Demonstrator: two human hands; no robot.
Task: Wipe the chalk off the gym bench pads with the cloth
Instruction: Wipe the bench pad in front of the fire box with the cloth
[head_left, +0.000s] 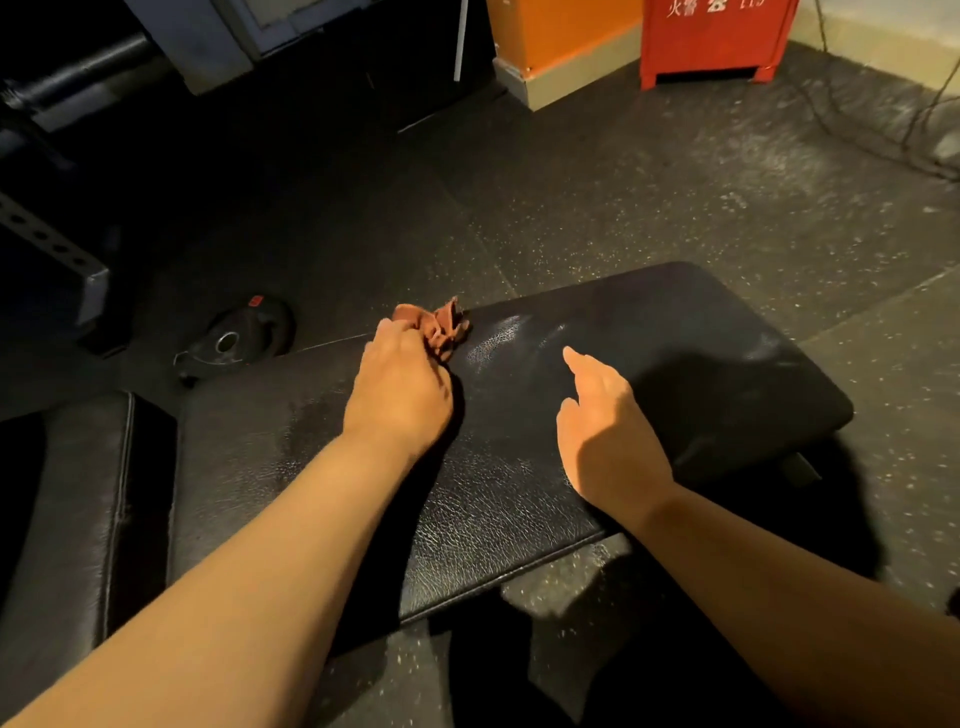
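L hand (402, 387), frame centre: fingers curled round bunched cloth (435, 325) at far edge of pad (519, 499). R hand (605, 431), right of centre: fingers loose, forefinger out, holding nothing. Plate (234, 338) on floor, left.

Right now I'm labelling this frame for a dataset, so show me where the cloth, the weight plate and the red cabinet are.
cloth (440, 326): head view, on its crumpled middle folds.
weight plate (250, 328): head view, on the dark face beside the centre hole.
red cabinet (717, 40): head view, on the front panel.

Left grip (400, 387) clenches the cloth (440, 325), arm outstretched; right grip (609, 439) open, forefinger pointing forward.
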